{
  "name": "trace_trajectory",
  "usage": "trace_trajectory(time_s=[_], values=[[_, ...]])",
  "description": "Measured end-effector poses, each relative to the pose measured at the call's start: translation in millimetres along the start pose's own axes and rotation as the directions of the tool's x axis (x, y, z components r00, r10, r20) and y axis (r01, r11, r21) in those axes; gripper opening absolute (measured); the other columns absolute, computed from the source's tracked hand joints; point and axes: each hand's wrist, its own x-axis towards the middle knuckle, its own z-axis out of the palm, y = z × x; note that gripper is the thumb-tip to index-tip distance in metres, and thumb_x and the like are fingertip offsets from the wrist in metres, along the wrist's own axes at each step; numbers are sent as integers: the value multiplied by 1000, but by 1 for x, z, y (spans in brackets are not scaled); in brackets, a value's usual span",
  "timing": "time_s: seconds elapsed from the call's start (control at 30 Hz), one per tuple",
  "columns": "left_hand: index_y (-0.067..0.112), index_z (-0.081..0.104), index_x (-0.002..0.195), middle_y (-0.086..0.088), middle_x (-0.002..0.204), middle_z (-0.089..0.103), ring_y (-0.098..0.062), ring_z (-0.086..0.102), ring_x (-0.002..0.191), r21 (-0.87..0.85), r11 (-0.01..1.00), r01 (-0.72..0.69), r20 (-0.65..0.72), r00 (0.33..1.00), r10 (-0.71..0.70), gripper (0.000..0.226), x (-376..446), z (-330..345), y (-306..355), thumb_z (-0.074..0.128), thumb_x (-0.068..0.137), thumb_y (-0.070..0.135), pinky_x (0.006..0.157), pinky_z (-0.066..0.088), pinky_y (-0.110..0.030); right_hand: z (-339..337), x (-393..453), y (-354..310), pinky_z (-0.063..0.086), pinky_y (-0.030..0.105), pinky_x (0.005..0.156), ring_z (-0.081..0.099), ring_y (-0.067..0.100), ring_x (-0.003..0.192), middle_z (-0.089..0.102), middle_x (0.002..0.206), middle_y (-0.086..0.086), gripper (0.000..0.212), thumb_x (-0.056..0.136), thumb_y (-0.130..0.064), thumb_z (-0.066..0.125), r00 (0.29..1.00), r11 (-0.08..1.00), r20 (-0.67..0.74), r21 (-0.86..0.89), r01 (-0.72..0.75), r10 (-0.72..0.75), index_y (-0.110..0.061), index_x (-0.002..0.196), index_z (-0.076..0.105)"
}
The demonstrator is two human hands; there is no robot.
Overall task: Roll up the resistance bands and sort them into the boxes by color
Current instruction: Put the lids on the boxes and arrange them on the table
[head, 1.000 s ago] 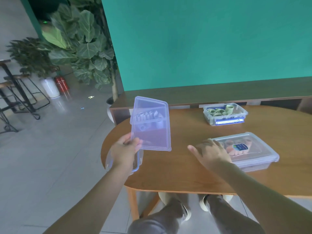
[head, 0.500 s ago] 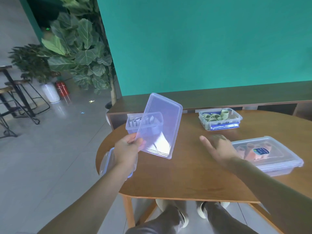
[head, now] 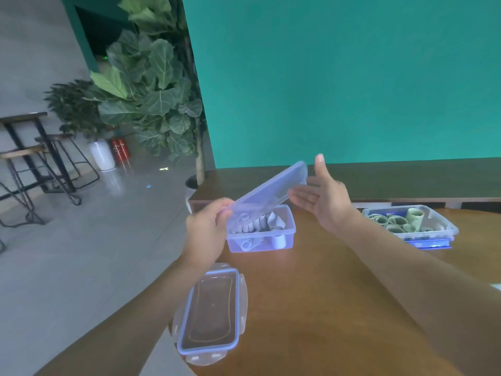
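Two boxes stood uncovered on the wooden table [head: 339,308]; the clear box [head: 261,230] near its left edge held rolled whitish bands [head: 254,226], and the second box [head: 410,223] toward the far right edge held rolled green bands [head: 390,221], with something blue under it that could not be made out; the left hand [head: 207,234] pinched one end of a translucent lid [head: 271,189], tilted just above the clear box; the right hand [head: 324,195] hung loose and empty beside the lid's raised far end, palm turned toward it, whether touching could not be told; another lid with clip flaps [head: 214,313] lay flat at the near left edge; beyond the table's left edge stood a leafy plant [head: 151,96] and stools [head: 40,164] on the tiled floor. Judging by this, rolling and sorting looked finished and closing was in hand; the next move would call for levelling the lid over the clear box, squaring its corners with the rim, and pressing it down with both hands.
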Motion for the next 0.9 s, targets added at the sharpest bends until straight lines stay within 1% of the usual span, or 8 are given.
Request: trace_trajectory(time_s=[0.1, 0.17, 0.23, 0.3, 0.43, 0.57, 0.73, 0.9], values=[[25, 69, 102, 13, 83, 68, -2, 55, 71, 44, 990, -131, 36, 991, 130, 17, 15, 1, -14, 55, 100, 15, 70, 39, -4, 11, 25, -3, 61, 40, 87, 75, 32, 93, 67, 112, 23, 65, 89, -52, 69, 999, 997, -17, 61, -41, 43, 0, 123, 49], [24, 70, 101, 10, 85, 69, -7, 57, 74, 54, 975, -214, 38, 976, 213, 16, 23, 1, -24, 56, 99, 17, 72, 47, -16, 16, 37, 0, 62, 35, 84, 76, 30, 90, 71, 111, 22, 40, 96, -28, 70, 995, 991, -54, 109, -75, 81, 4, 116, 56], [21, 75, 104, 10, 90, 70, -11, 62, 80, 21, 977, -213, 43, 976, 212, 16, 29, 2, -37, 60, 97, 21, 76, 53, -30, 18, 42, 7, 61, 31, 85, 76, 28, 89, 72, 112, 22, 17, 100, -3, 59, 989, 979, -69, 162, -121, 133, 8, 113, 60], [21, 78, 105, 8, 92, 71, -16, 65, 86, -20, 987, -157, 37, 987, 157, 21, 30, 3, -46, 63, 94, 28, 79, 55, -34, 18, 44, 17, 59, 28, 88, 74, 28, 97, 73, 106, 21, 15, 95, 7, 60, 986, 980, -80, 147, -134, 146, 7, 110, 63], [22, 81, 105, 19, 89, 72, -16, 55, 96, -19, 991, -130, 21, 991, 130, 18, 23, 3, -58, 70, 90, 23, 84, 48, -26, 16, 42, 37, 57, 25, 61, 70, 23, 71, 73, 82, 17, 27, 90, -5, 74, 982, 990, -127, 38, -137, 140, 0, 114, 64], [23, 81, 105, 30, 70, 63, -17, 53, 81, -36, 990, -133, 36, 990, 135, 18, 18, 1, -64, 72, 89, 23, 77, 48, -20, 10, 39, 43, 58, 32, 66, 76, 27, 82, 76, 83, 13, 43, 79, -34, 86, 973, 977, -162, -107, -185, 167, -8, 105, 63], [41, 75, 109, 13, 92, 77, -17, 70, 87, -100, 992, -83, 130, 987, 96, 27, 21, 5, -57, 60, 89, 51, 81, 57, -41, 2, 42, 40, 58, 29, 57, 74, 26, 72, 74, 85, 16, 34, 77, -20, 88, 960, 958, -221, -191, -213, 170, -6, 97, 63], [32, 81, 100, 21, 76, 71, 3, 61, 69, -54, 997, -58, 127, 990, 65, 18, 20, 4, -35, 69, 88, 40, 68, 51, -24, -6, 43, 32, 59, 24, 55, 71, 21, 65, 74, 91, 18, 26, 78, 1, 83, 956, 982, -245, -56, -178, 160, -1, 98, 67]])
